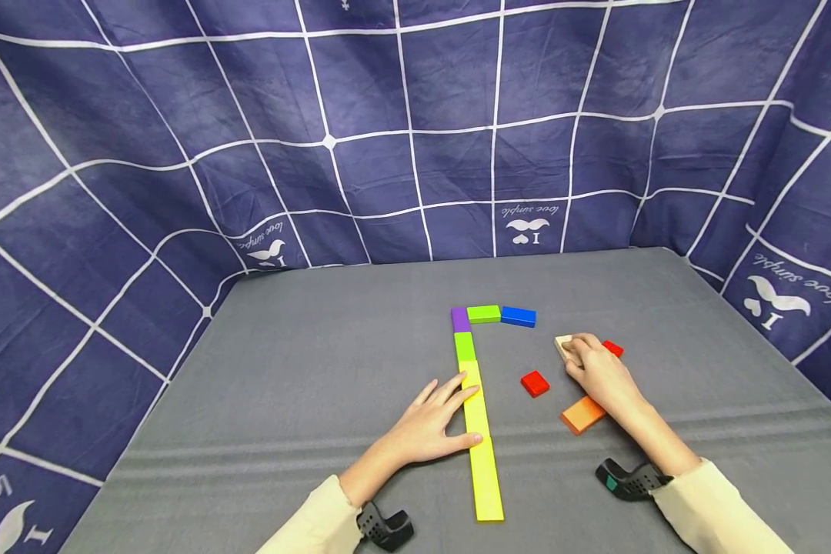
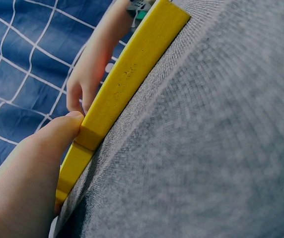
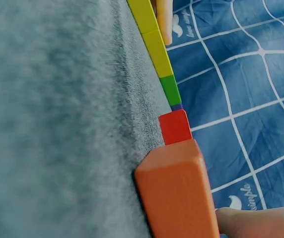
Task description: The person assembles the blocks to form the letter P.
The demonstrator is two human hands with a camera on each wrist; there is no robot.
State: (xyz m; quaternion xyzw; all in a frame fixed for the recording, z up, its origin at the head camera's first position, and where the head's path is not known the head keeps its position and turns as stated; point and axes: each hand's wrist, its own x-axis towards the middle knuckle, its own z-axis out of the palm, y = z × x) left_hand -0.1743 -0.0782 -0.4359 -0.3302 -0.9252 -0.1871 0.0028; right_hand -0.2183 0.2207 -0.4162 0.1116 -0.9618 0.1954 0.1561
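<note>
My left hand [image 1: 421, 431] rests its fingertips and thumb on a straight strip of yellow blocks [image 1: 488, 492]. In the left wrist view the thumb touches near the seam between two yellow blocks [image 2: 132, 69]. The strip continues into a green block [image 1: 465, 346] and a purple block [image 1: 461, 320]; from there a second green block [image 1: 483, 314] and a blue block [image 1: 518, 316] run right. Off to the right, my right hand [image 1: 604, 373] pinches a cream block [image 1: 562, 344] at its near end. An orange block [image 1: 582, 417] lies partly beneath that forearm.
One red block [image 1: 535, 383] lies between the strip and my right hand. Another red block [image 1: 613, 348] shows just behind that hand. Grey cloth [image 1: 305, 369] covers the table, and a blue gridded curtain [image 1: 360, 177] hangs along its back and sides.
</note>
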